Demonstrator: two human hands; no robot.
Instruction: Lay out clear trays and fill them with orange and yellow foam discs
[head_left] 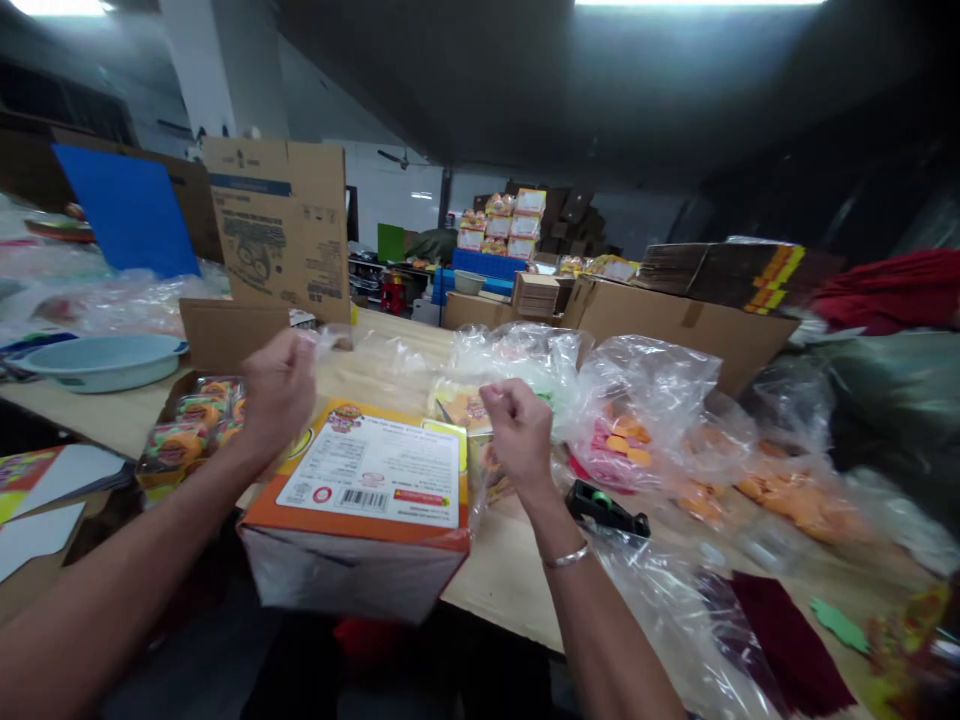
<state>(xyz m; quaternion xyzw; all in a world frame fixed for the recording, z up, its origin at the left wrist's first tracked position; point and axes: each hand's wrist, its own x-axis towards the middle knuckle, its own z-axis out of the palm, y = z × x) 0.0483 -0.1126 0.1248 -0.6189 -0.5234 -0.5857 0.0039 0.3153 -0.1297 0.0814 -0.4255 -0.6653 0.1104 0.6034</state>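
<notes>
An orange-and-white printed box (375, 470) with a barcode label lies at the near edge of the table, tilted toward me. Its near side has a shiny, film-like look. Above its left far corner, my left hand (281, 390) is closed in a fist, with a wisp of clear plastic film (324, 343) at its fingers. My right hand (517, 430), a silver bangle at the wrist, is closed beyond the box's right side; what its fingers hold, if anything, is hidden. A small packed toy carton (493, 470) stands partly behind that hand. Motion blurs both hands.
At left are an open carton of burger-like toys (191, 425) and a light-blue basin (105, 362). A black tape dispenser (607, 508) lies right of my right wrist. Clear bags of orange pieces (626, 440) and dark red cloth (787, 640) cover the right side.
</notes>
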